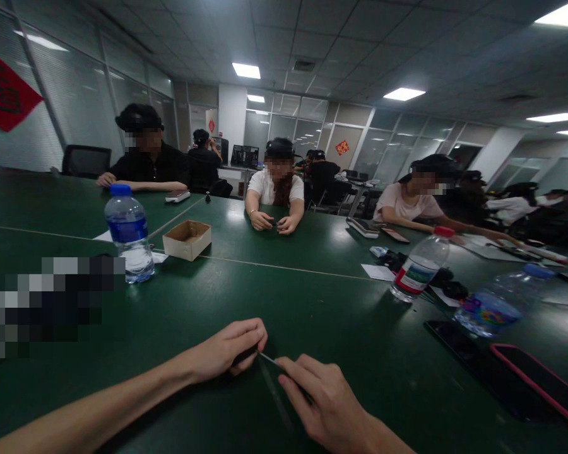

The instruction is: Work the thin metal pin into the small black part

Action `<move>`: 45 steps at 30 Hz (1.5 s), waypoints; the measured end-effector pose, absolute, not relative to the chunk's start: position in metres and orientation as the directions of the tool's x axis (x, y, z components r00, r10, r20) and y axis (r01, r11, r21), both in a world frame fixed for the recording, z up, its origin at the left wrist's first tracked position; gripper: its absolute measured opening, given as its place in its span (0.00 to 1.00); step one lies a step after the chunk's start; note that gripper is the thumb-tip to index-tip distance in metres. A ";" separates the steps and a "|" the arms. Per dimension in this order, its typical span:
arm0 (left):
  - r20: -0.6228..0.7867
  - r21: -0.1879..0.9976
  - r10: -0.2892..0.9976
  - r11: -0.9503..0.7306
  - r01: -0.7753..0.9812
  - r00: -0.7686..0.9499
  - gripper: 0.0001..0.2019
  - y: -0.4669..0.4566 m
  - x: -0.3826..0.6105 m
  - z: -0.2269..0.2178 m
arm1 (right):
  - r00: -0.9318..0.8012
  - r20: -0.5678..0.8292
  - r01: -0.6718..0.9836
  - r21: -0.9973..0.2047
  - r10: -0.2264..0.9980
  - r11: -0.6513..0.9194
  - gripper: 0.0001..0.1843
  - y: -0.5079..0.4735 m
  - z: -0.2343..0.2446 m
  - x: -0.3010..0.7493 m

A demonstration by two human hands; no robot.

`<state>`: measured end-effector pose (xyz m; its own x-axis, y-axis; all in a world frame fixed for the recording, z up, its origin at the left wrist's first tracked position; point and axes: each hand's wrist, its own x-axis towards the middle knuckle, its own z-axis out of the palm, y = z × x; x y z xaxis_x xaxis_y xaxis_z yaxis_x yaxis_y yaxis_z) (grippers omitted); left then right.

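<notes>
Low over the green table [208,403], my left hand [239,340] is closed around a small dark object [247,357], mostly hidden by the fingers. My right hand [319,391] pinches a thin, straight metal tool [267,359]. Its slim shaft points left, and the tip meets the dark object at my left fingertips. The tool's handle is hidden inside my right hand, so its exact kind does not show. A faint reflection of it lies on the tabletop below.
Left of centre stand a blue-capped bottle [131,236] and an open cardboard box [187,241]. On the right are a red-capped bottle [421,268], a tilted blue-capped bottle [499,302], a dark phone [478,366] and a red-edged phone [544,381]. Several people sit around.
</notes>
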<state>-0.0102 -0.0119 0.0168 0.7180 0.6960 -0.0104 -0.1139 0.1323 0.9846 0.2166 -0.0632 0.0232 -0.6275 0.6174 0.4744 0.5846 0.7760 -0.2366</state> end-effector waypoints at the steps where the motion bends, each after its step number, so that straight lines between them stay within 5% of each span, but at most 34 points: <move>1: -0.015 0.983 0.675 0.143 -0.111 0.737 0.17 -0.012 -0.012 0.018 | -0.636 0.477 0.574 -0.234 0.607 0.785 0.15 -0.063 0.024 0.217; 5: -0.016 0.971 0.632 0.196 -0.139 0.775 0.15 -0.010 -0.012 0.018 | -0.637 0.492 0.551 -0.247 0.593 0.797 0.14 -0.063 0.024 0.217; 9: -0.008 0.968 0.750 0.171 -0.183 0.662 0.15 -0.011 -0.005 0.015 | -0.579 0.481 0.617 -0.269 0.659 0.739 0.14 -0.062 0.024 0.215; 27: -0.039 0.998 0.792 0.065 -0.021 0.609 0.19 -0.013 -0.002 0.019 | -0.578 0.462 0.676 -0.191 0.672 0.712 0.16 -0.060 0.012 0.220; 45: -0.086 0.995 0.621 0.014 0.098 0.779 0.19 -0.014 -0.016 0.030 | -0.713 0.449 0.577 -0.061 0.538 0.815 0.15 -0.064 0.020 0.226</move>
<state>-0.0163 -0.0142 0.0301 0.7791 0.6210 -0.0859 0.0982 0.0145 0.9951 0.2259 -0.0645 0.0196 -0.7134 0.5382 0.4488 0.5765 0.8148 -0.0608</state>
